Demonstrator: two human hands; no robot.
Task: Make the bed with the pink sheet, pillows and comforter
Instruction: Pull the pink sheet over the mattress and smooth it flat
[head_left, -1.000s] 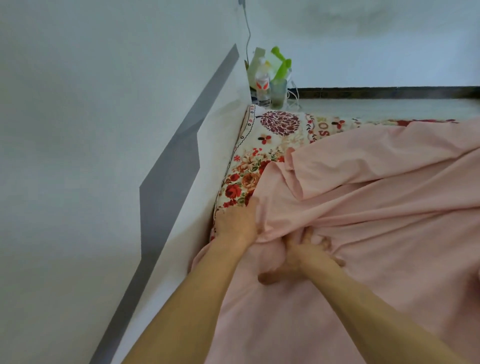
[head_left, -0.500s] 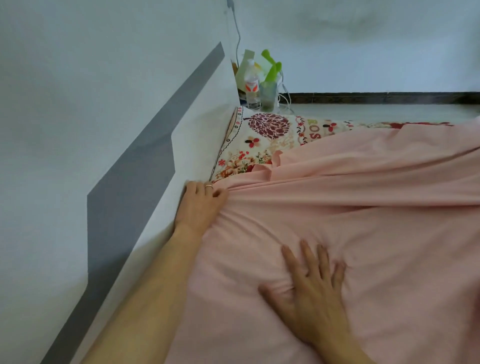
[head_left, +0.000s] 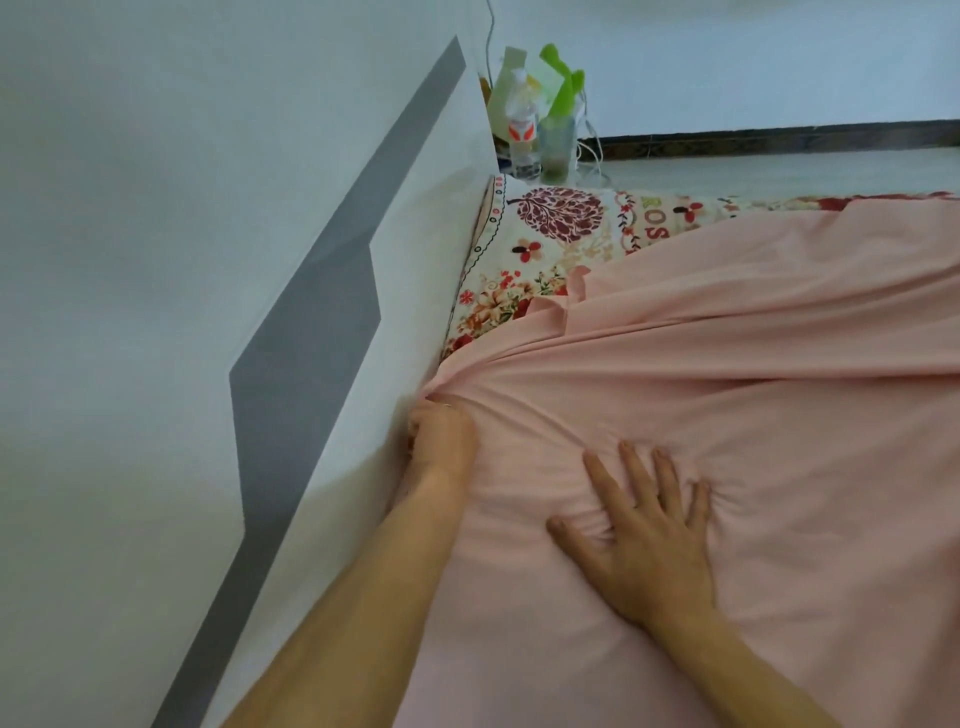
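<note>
The pink sheet (head_left: 727, 405) covers most of the bed, with folds fanning out from its left edge. My left hand (head_left: 441, 441) is clenched on that edge, pressed into the gap between mattress and headboard; its fingertips are hidden there. My right hand (head_left: 644, 535) lies flat on the sheet with fingers spread, bunching small wrinkles under it. Beyond the sheet's far edge the floral mattress cover (head_left: 545, 244) shows, white with red flowers. No pillows or comforter are in view.
A white headboard with a grey angled stripe (head_left: 311, 338) runs along the left side. At the far corner stand a plastic bottle (head_left: 522, 140), a glass cup (head_left: 557, 148), a green item and white cables. A white wall with a dark skirting strip lies beyond.
My left hand has curled into a fist on the sheet's edge and pushed it down beside the headboard. My right hand stays flat on the sheet. More floral cover shows at the far end.
</note>
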